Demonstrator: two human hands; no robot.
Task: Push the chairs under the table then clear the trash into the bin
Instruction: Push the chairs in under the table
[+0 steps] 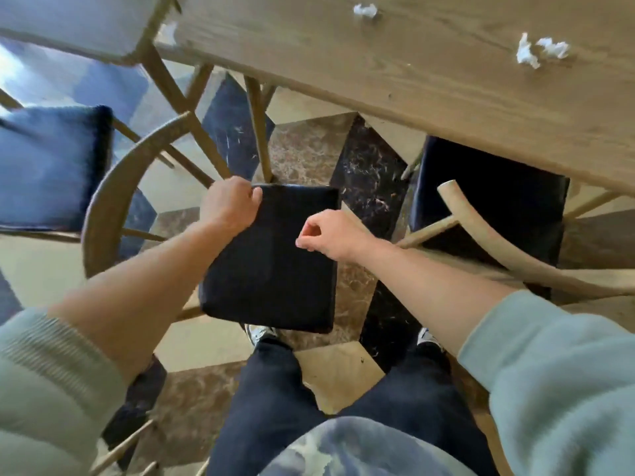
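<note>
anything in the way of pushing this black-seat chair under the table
Nothing visible blocks it. The left hand grips the black seat, and only bare floor lies between it and the table edge. The neighbouring chair sits off to the right, already partly under.

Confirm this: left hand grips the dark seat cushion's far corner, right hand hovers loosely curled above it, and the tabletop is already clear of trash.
Not quite. The head view shows crumpled tissues lying on the table. The rest holds: left hand grips the dark seat cushion, right hand hovers loosely curled.
</note>
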